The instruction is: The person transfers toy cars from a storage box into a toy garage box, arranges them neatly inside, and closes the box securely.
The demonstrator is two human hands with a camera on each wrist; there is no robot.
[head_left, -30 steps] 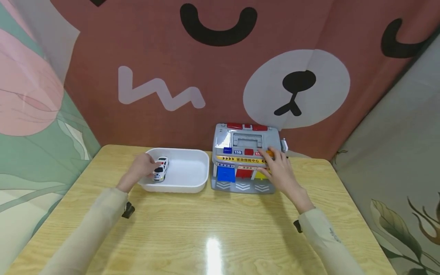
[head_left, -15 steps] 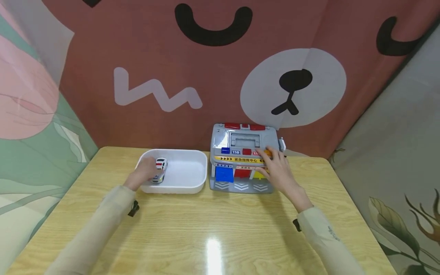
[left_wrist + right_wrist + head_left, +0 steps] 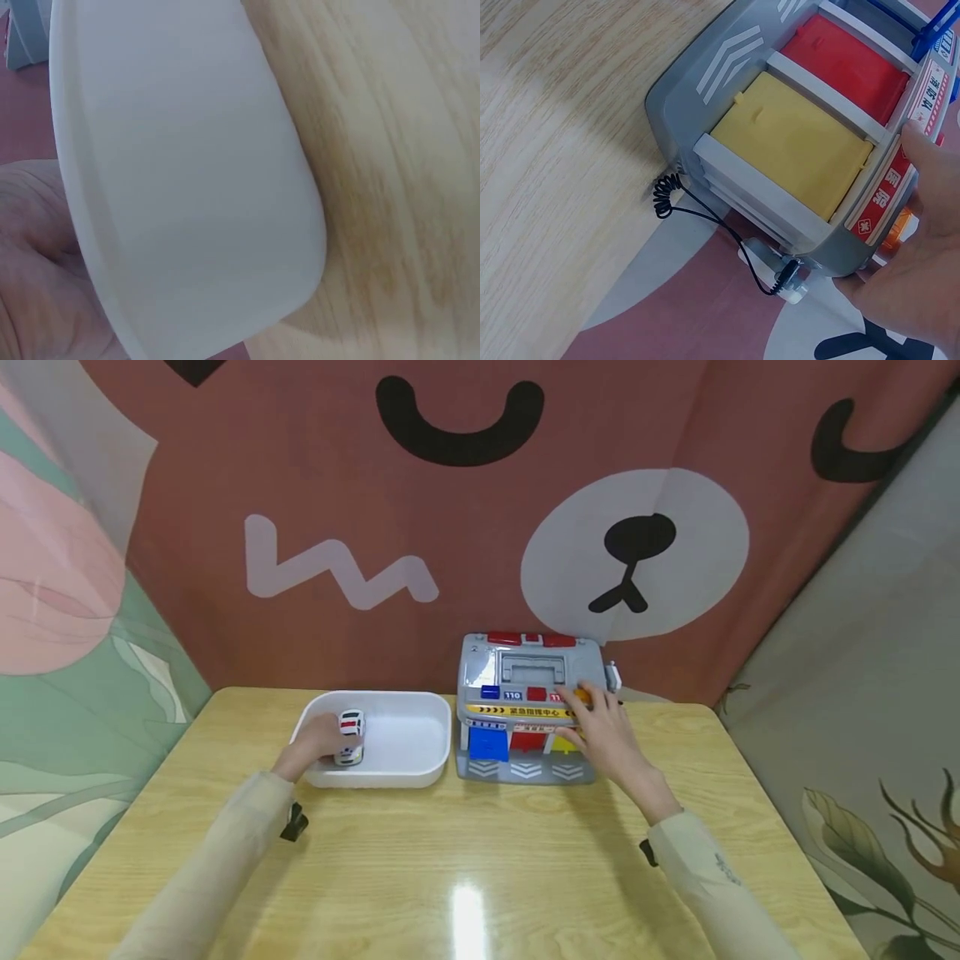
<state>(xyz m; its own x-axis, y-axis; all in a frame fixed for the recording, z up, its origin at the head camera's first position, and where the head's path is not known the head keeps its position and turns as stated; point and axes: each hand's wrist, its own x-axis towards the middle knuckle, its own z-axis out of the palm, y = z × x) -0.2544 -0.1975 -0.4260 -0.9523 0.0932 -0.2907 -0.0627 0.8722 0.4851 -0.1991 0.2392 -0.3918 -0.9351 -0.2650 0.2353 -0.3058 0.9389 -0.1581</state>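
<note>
My left hand [image 3: 321,739] reaches into a white plastic tub [image 3: 408,767] and grips a white toy police car [image 3: 351,721] near the tub's left end. The hand covers part of the car; the left wrist view shows mostly the tub's outer wall [image 3: 195,165]. To the right stands a grey toy garage [image 3: 480,660]. My right hand [image 3: 609,733] holds its front right upper edge, thumb on the front sign and fingers over the roof. The garage's blue door [image 3: 489,745] is swung up, while the red door [image 3: 847,67] and yellow door [image 3: 791,142] are down.
Both tub and garage stand at the back of a wooden table [image 3: 390,868], against a curtain [image 3: 337,635] printed with a bear. A small white handset [image 3: 769,270] on a coiled black cord [image 3: 666,196] hangs at the garage's right side.
My left hand has shifted further over the car, and the car has turned slightly to lie straighter in the tub. The right hand keeps its place on the garage. The head view has shifted slightly.
</note>
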